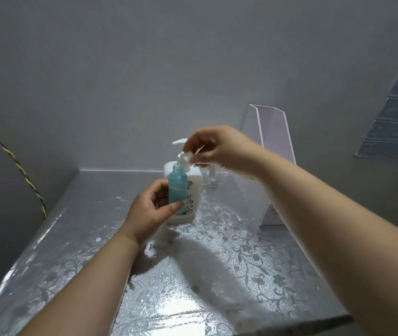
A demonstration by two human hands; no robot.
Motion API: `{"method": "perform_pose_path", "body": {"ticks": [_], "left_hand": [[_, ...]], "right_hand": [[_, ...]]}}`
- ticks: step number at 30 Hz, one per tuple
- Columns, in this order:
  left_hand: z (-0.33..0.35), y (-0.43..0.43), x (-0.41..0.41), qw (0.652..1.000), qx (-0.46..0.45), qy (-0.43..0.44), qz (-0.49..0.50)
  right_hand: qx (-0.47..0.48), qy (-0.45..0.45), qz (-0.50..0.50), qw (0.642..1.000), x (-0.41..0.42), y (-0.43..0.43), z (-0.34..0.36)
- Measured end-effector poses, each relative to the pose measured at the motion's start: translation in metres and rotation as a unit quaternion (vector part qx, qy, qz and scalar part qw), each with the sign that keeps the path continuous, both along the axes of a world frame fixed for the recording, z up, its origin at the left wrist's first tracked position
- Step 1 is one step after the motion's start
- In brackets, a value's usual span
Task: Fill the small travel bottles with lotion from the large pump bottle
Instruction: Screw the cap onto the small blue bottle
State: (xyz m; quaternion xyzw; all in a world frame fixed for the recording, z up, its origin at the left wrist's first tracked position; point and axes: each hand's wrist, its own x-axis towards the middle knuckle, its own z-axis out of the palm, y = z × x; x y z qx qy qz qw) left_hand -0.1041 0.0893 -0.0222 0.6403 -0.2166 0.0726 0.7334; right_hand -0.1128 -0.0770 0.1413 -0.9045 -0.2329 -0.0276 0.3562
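Observation:
My left hand (pixel 149 209) grips a small teal travel bottle (pixel 177 187) upright, its neck uncapped, just in front of the large white pump bottle (pixel 195 190). The pump bottle stands on the table with its white pump head (pixel 179 141) pointing left. Above the small bottle's neck, my right hand (pixel 219 146) pinches a small white cap (pixel 188 156) between its fingertips. A second small clear bottle (pixel 213 181) stands behind the pump bottle, partly hidden by my right hand.
The table (pixel 217 275) has a shiny silver floral cover and sits in a corner of grey walls. A white and clear open box (pixel 265 166) stands at the back right. A twisted yellow wire (pixel 11 156) hangs down the left wall.

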Motion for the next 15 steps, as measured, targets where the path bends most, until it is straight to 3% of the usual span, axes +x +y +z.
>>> {"method": "perform_pose_path", "body": {"ticks": [11, 15], "left_hand": [[-0.001, -0.002, 0.0, 1.0, 0.006, -0.005, 0.002], [-0.003, 0.0, 0.002, 1.0, 0.022, -0.009, 0.01]], "right_hand": [[-0.229, -0.109, 0.04, 0.966, 0.003, 0.02, 0.007], [-0.264, -0.112, 0.023, 0.958, 0.002, 0.022, 0.009]]}}
